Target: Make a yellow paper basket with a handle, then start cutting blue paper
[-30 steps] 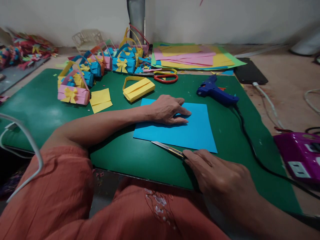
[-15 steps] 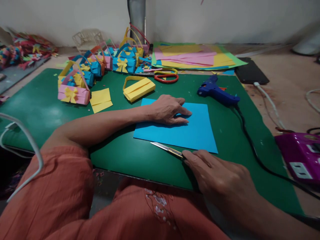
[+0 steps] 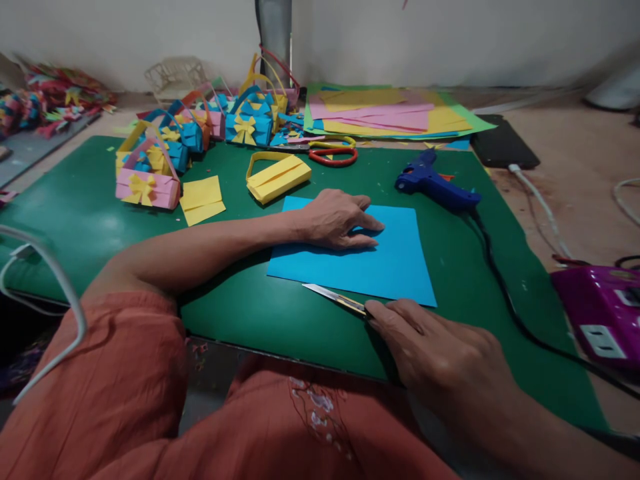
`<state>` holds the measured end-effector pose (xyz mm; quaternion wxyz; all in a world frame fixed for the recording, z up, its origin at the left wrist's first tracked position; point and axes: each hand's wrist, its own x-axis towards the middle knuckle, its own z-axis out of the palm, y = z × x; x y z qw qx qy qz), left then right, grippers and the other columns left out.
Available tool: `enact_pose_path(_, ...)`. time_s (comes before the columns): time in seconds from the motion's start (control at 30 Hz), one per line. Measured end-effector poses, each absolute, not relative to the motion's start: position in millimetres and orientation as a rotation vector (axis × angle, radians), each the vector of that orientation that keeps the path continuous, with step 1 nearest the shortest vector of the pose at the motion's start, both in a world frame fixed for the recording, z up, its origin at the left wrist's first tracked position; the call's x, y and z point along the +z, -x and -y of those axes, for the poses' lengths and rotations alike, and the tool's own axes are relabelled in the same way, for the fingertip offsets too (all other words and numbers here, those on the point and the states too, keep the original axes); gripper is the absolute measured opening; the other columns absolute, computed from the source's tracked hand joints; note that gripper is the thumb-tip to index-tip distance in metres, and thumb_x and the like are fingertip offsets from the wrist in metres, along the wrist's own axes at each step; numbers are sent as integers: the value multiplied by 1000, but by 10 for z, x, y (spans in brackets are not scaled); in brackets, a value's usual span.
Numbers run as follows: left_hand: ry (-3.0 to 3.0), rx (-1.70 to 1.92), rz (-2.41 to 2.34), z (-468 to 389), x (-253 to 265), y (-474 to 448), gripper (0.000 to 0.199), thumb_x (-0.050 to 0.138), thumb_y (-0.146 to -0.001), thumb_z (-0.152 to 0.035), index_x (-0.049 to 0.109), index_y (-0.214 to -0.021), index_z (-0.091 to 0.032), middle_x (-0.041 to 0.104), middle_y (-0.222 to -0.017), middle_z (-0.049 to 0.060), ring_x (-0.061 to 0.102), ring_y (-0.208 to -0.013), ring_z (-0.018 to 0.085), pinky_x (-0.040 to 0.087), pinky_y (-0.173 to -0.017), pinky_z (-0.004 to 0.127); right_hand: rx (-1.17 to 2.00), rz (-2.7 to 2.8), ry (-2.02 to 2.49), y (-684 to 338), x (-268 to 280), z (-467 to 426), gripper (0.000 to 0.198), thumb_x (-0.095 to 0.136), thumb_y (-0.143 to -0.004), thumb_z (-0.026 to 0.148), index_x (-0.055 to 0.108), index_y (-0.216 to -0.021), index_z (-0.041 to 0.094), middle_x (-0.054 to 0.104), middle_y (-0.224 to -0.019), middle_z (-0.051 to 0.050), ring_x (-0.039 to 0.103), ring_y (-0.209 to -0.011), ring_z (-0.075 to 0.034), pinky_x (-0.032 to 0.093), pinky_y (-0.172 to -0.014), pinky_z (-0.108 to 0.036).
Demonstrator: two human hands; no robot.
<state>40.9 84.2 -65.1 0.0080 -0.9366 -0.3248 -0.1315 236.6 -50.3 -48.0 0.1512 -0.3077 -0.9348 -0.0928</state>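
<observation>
A blue sheet of paper (image 3: 400, 260) lies on the green mat (image 3: 235, 300) in front of me. Across its upper left part rests my left hand (image 3: 340, 220), palm down with fingers spread, pressing on the paper. My right hand (image 3: 440, 353) is closed around a utility knife (image 3: 345, 303), low at the mat's near edge. The knife's blade is out and points left, just below the paper's near edge; the fingers hide most of its handle. Beyond the left hand sits a yellow paper bag (image 3: 280, 179) with a handle, beside a creased yellow paper piece (image 3: 203, 201).
Several finished paper bags with bows (image 3: 147, 190) stand at the back left. Red-and-yellow-handled scissors (image 3: 333, 157) lie near a stack of coloured paper (image 3: 370, 113). A blue glue gun (image 3: 435, 183) trails its cord toward a purple power box (image 3: 595, 307). A phone (image 3: 505, 141) lies far right.
</observation>
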Motion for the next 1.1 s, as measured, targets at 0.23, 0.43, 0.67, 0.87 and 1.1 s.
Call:
enact_pose_path(0.23,2925,-415,1006,-843,-654,-408,43,42,-84,-55,64,-110,-29,61,-89,8,52,-66,18,20,-55,28,-265,2685,907,-2379,-505,496,25,37,-86,9,59,-97,15,61,-71,-2,55,-55,-12,34,-47,-24)
enact_pose_path(0.43,2917,-406,993,-846,-651,-410,44,42,-83,-56,64,-109,-29,62,-87,7,52,-65,17,18,-53,28,-263,2677,916,-2383,-533,491,25,37,-86,9,59,-95,16,60,-69,-2,52,-54,-11,32,-47,-24)
enact_pose_path(0.67,2914,-426,969,-856,-659,-403,45,41,-83,-56,65,-109,-28,62,-87,8,51,-63,18,16,-52,27,-260,2673,928,-2369,-526,482,23,38,-87,11,60,-94,17,59,-70,-1,53,-55,-11,33,-48,-24)
enact_pose_path(0.87,2915,-414,984,-851,-660,-409,45,40,-84,-57,64,-109,-27,62,-88,8,51,-64,17,18,-53,27,-317,2650,909,-2367,-536,473,22,39,-87,11,60,-93,16,60,-69,-1,50,-52,-12,31,-47,-25)
enact_pose_path(1.1,2921,-412,993,-847,-655,-409,45,41,-84,-54,64,-109,-25,62,-89,9,51,-66,17,19,-54,27,-368,2640,885,-2338,-529,452,23,39,-86,11,60,-94,15,60,-68,-2,47,-51,-11,28,-46,-25)
